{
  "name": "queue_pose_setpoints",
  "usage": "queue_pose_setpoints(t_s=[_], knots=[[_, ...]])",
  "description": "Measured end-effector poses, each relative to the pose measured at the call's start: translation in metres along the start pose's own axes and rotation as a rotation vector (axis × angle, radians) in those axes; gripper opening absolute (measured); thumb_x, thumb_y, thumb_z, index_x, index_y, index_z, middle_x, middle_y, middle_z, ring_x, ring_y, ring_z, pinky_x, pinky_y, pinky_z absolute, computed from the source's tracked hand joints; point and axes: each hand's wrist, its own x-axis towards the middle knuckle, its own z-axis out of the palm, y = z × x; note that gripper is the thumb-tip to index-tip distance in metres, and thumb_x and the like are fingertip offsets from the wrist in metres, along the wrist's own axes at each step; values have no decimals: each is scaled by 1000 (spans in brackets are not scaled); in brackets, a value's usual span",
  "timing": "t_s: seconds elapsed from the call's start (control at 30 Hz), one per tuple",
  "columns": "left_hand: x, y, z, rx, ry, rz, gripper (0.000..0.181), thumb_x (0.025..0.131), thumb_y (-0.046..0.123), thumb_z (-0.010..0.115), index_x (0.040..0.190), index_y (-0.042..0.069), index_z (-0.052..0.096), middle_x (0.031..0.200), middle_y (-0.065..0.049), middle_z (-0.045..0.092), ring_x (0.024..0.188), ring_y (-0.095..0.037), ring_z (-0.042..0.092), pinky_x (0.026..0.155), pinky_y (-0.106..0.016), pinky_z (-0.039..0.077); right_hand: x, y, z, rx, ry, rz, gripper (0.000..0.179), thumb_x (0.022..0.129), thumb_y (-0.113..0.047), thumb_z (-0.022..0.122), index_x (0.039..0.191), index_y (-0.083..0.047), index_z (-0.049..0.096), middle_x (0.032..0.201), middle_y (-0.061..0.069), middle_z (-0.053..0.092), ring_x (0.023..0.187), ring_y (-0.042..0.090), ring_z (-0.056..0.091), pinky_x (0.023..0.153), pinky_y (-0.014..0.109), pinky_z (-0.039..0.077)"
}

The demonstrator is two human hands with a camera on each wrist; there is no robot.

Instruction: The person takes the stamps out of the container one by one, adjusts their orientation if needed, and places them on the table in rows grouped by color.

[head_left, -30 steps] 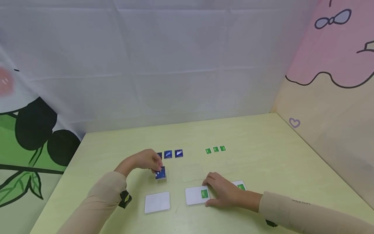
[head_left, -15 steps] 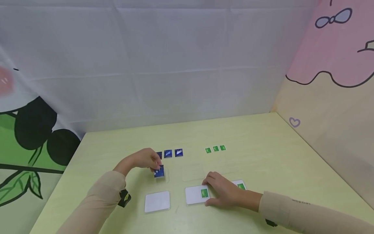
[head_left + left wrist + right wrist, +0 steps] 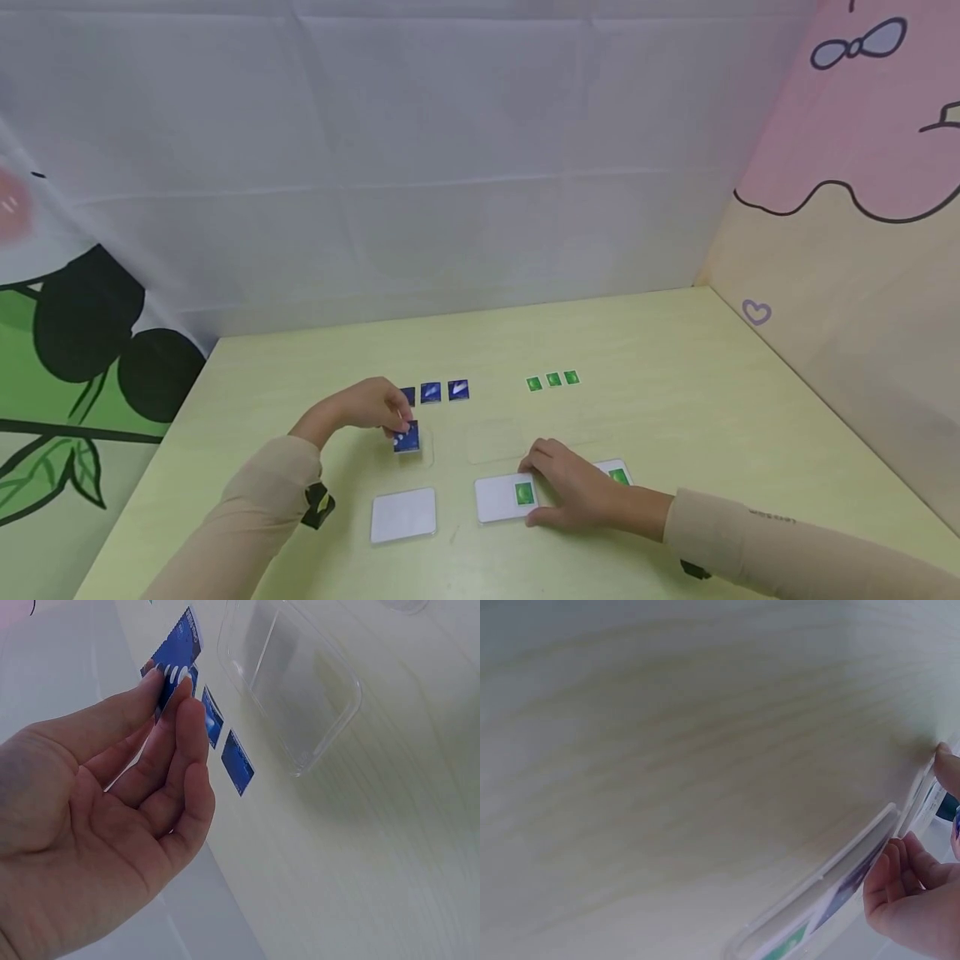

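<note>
My left hand pinches a small blue card at the fingertips, holding it just above a clear plastic case on the yellow-green table. Behind it lies a row of blue cards. My right hand rests on a white card holder that carries a green card; its fingers lie along the holder's clear edge. A second green card shows behind that hand.
An empty white holder lies near the front, left of centre. Three small green cards sit in a row at mid-table. Another clear case lies between the hands. Fabric walls close off the back and right.
My left hand has drawn the blue card slightly left and up, away from me. The right hand stays put on the white holder.
</note>
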Motion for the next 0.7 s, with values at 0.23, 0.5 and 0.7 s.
queue_pose_setpoints(t_s=[0.23,0.5,0.7], knots=[[-1,-1,-2,-10,3,-17,9,89,12,66,93,5,70,84,-4,70,72,-12,63,73,-29,50,1,0,0,4,1,-3,55,79,-46,75,117,-9,59,111,-4,55,104,9,48,96,28,47],[-2,-2,-4,-16,10,-29,8,89,12,66,91,5,70,83,-4,70,73,-13,63,74,-30,50,0,0,-1,-4,4,-8,55,79,-45,75,116,-9,59,111,-4,55,104,9,48,96,29,48],[-3,-3,-5,-19,13,-31,8,89,12,66,90,5,69,82,-4,71,73,-13,64,75,-32,50,0,-2,-2,7,-9,2,55,78,-44,76,117,-8,59,112,-3,55,105,10,49,97,29,47]])
